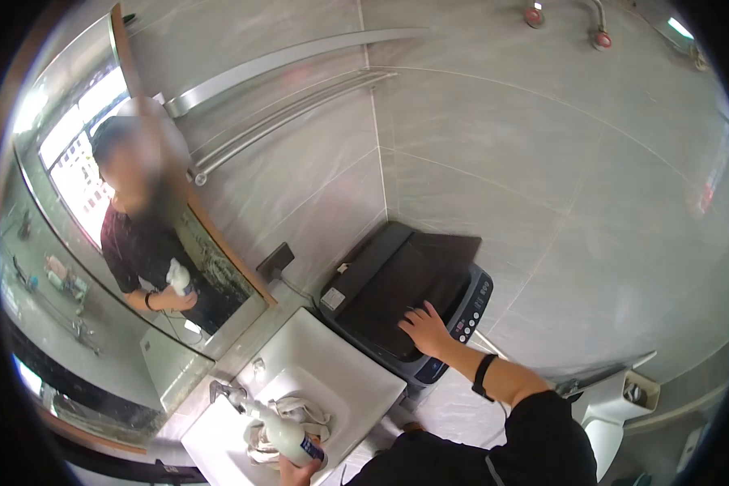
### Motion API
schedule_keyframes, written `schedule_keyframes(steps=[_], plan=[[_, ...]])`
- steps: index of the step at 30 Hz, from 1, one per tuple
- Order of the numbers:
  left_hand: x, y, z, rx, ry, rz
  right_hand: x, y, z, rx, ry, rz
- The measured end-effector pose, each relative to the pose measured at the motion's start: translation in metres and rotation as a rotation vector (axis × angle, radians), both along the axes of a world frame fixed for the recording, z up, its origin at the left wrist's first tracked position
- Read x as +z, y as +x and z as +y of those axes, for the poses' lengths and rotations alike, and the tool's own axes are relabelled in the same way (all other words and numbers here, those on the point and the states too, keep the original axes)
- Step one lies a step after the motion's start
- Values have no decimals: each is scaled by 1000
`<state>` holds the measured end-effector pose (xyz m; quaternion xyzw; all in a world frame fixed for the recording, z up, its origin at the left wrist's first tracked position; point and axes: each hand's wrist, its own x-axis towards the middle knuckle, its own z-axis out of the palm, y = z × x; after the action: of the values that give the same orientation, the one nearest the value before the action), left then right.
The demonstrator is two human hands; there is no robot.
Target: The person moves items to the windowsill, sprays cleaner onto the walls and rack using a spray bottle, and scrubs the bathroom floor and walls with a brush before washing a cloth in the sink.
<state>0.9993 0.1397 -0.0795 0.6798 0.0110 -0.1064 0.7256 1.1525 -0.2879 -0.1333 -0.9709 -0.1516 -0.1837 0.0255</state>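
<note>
- Bottle (285, 435), white and with a blue label near its base, is in the person's left hand (301, 470), at the front of the white sink (374, 379).
- This left hand is closed around the lower part of the bottle; I can see only some of the fingers, as the rest is cut off.
- Behind the bottle, a pale crumpled cloth (314, 415) lies in the basin; whether the two are touching, I cannot tell from here.
- The right hand (426, 330) is reached out to the washing machine (436, 371), which stands just beside the sink.
- Its fingers are spread apart, and they seem to rest upon the dark lid (405, 279), close to the front edge.
- The lid looks slanted, with one corner above the control panel (471, 312); how far it is raised, I cannot say.
- A black band (483, 377) goes around the right wrist.
- In the mirror (97, 300) on the wall, I see the person again, with the bottle almost upright in the hand.
- A metal rail (283, 121) is fixed on the grey wall, above the machine.
</note>
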Motion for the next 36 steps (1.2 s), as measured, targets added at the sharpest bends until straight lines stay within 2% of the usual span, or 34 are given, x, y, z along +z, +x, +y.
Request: schedule_keyframes(steps=[4,5,8,11,13,14,17,20,23,24,26,29,31,32,34,36], plan=[[11,31,-37,-120,1,2,-66,-41,-12,-69,-77,192],[16,37,-45,-156,-11,84,-78,-44,-11,-91,-89,216],[13,60,-68,-298,-48,39,-62,-46,-1,-184,183,740],[9,77,-93,-505,-55,161,35,-46,29,282,991,525],[4,87,-115,-658,-73,180,108,-55,61,589,1634,681],[5,92,-129,-735,-85,174,119,-55,77,705,1797,593],[33,103,-169,-801,-116,68,154,-44,74,465,1693,648],[59,116,-172,-928,-72,-22,191,-43,61,699,1741,800],[69,122,-169,-946,-55,-110,204,-41,63,683,1676,790],[70,121,-167,-909,-88,-123,204,-40,66,682,1662,779],[71,121,-160,-836,-153,-157,207,-35,73,570,1690,593],[60,115,-129,-518,-210,-122,213,-12,75,388,1769,321],[57,102,-92,-366,-132,-109,217,13,71,375,1809,145],[35,98,-66,-327,-170,-40,218,24,70,372,1802,61],[9,75,-20,-176,-196,83,224,42,70,276,1716,42],[33,17,14,-35,-237,197,218,69,69,205,1636,72]])
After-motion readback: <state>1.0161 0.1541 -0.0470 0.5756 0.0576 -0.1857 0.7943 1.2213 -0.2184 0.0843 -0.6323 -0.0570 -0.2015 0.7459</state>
